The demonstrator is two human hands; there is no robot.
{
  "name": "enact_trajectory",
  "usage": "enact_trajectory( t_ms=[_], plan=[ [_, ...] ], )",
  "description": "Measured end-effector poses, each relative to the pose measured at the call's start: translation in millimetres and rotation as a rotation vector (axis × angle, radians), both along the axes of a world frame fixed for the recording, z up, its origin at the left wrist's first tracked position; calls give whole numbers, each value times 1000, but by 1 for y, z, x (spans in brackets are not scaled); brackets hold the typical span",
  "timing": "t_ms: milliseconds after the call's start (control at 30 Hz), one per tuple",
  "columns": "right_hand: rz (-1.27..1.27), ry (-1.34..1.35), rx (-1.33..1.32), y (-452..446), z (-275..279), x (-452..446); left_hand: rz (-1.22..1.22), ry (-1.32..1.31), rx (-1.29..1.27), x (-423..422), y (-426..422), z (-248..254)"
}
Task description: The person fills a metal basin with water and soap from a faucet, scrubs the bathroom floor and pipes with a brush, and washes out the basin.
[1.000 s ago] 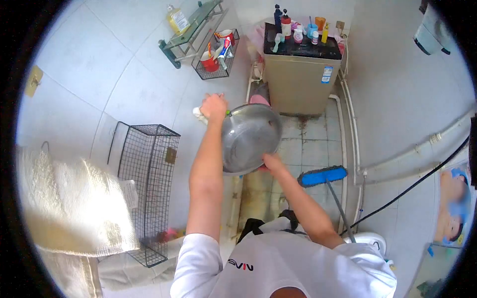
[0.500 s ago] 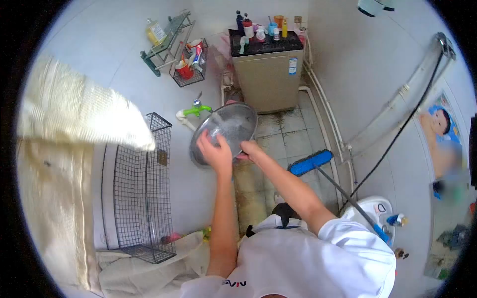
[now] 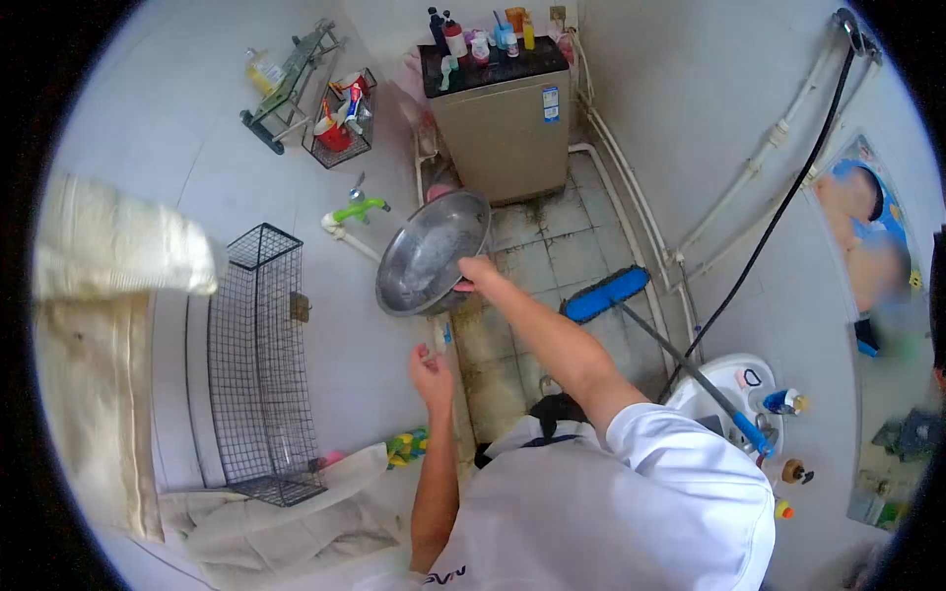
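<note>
A grey metal basin is tilted on its side, its hollow turned partly toward me and its inner wall looking wet. My right hand grips the near right rim, thumb inside and fingers behind. Below the basin, apart from it, my left hand hangs with its fingers loosely bent and apart, holding nothing visible. Just above left of the basin, a green tap sticks out from the wall on a white pipe.
A washing machine carrying bottles and cups stands ahead. A blue mop leans across the floor toward a white sink. At left hangs a black wire basket; a wire rack is fixed above the tap.
My left hand has left the basin's inside and dropped below it toward me. My right hand keeps hold of the rim. The whole view has shifted slightly.
</note>
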State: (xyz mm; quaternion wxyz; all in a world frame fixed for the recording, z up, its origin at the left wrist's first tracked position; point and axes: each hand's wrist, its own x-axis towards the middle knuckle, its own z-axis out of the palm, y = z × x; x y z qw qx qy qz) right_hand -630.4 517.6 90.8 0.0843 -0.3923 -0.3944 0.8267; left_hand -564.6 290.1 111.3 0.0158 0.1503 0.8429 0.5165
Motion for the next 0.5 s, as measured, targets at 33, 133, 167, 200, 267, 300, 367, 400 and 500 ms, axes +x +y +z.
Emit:
enact_trajectory(
  t_ms=[33, 133, 167, 200, 267, 300, 367, 400, 500],
  plan=[
    [-3, -17, -25, 3, -1, -2, 1, 1, -9, -2, -5, -7],
    [-9, -39, -74, 12, 1, 0, 23, -1, -100, -6, -19, -38],
    [-12, -44, -90, 14, 1, 1, 2, -15, -109, -8, -26, -58],
    [-4, -49, -96, 16, -4, 0, -18, -29, -117, -6, -30, -66],
    [-14, -40, -108, 19, -7, -2, 13, -115, -136, 0, -37, -76],
    [-3, -46, -113, 21, -7, -1, 37, -198, -148, 4, -39, -79],
    [71, -78, -39, 22, -7, 1, 65, -230, -183, 17, -45, -80],
    [86, -77, -41, 23, -5, -2, 80, -250, -206, 20, -46, -79],
    [100, -119, -64, 26, -16, -12, 54, -234, -237, 26, -54, -86]
  ],
)
